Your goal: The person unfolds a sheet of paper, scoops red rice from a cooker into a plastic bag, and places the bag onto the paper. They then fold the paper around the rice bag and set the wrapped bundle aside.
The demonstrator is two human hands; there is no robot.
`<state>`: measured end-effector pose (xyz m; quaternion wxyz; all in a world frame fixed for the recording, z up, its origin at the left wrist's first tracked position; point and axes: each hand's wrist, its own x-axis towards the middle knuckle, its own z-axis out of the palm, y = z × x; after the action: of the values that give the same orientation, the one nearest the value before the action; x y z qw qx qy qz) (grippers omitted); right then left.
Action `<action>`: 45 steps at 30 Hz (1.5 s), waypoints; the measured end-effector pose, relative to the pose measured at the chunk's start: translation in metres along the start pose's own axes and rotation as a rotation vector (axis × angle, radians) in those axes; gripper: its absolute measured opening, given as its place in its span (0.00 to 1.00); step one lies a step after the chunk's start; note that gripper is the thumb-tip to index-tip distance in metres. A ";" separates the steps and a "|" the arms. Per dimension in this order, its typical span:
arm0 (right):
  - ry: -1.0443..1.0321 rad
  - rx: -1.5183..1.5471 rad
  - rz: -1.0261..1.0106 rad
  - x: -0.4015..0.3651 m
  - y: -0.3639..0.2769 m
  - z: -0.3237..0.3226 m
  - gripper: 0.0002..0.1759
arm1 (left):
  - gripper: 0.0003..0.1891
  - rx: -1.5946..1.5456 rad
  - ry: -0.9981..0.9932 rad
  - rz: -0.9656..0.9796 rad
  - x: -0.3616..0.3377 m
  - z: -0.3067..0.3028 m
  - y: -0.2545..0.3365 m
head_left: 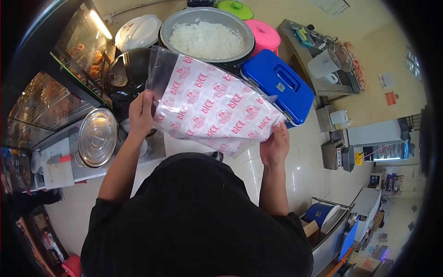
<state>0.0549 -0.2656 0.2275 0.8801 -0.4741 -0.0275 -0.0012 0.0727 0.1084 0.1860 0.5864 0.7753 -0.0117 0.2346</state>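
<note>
Between my two hands stretches a clear plastic pack of rice wrapping paper (217,104), white with pink "RICE" print. My left hand (141,113) is closed on its left edge, thumb on top. At the lower right corner, my right hand (275,143) pinches the pack. Just beyond it stands a large grey pot of cooked white rice (207,41). A blue cooler box (279,85) with a handled lid is to the right, close behind the pack's right end. The pack covers part of the pot's front and whatever lies beneath it.
A lit glass display case (83,55) with fried food stands at the left. Near it are a black rice cooker (124,76), a glass-lidded pot (98,137) and a cutting board (58,173). A pink container (263,34) sits behind the cooler. A metal table (318,69) holds a jug (324,63).
</note>
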 end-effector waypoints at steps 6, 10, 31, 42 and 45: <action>0.051 0.181 0.102 0.010 0.011 0.006 0.30 | 0.24 -0.130 -0.062 -0.134 0.009 -0.007 0.034; 0.068 0.070 0.111 0.012 0.024 0.007 0.29 | 0.24 -0.196 -0.149 -0.199 0.007 -0.013 0.031; 0.527 0.300 0.231 -0.033 0.130 -0.035 0.22 | 0.50 -1.065 -0.762 -0.628 0.003 0.009 -0.085; 0.202 0.157 0.538 -0.055 0.176 -0.056 0.19 | 0.26 -0.803 -0.105 -0.745 -0.076 0.050 -0.107; 0.138 0.078 0.721 -0.058 0.184 -0.063 0.21 | 0.21 -0.568 -0.249 -0.839 -0.114 0.036 -0.150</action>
<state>0.0050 -0.2180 0.0370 0.8411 -0.4183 0.2005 0.2781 0.0284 0.0933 0.0000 0.8112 0.5457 0.1673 -0.1271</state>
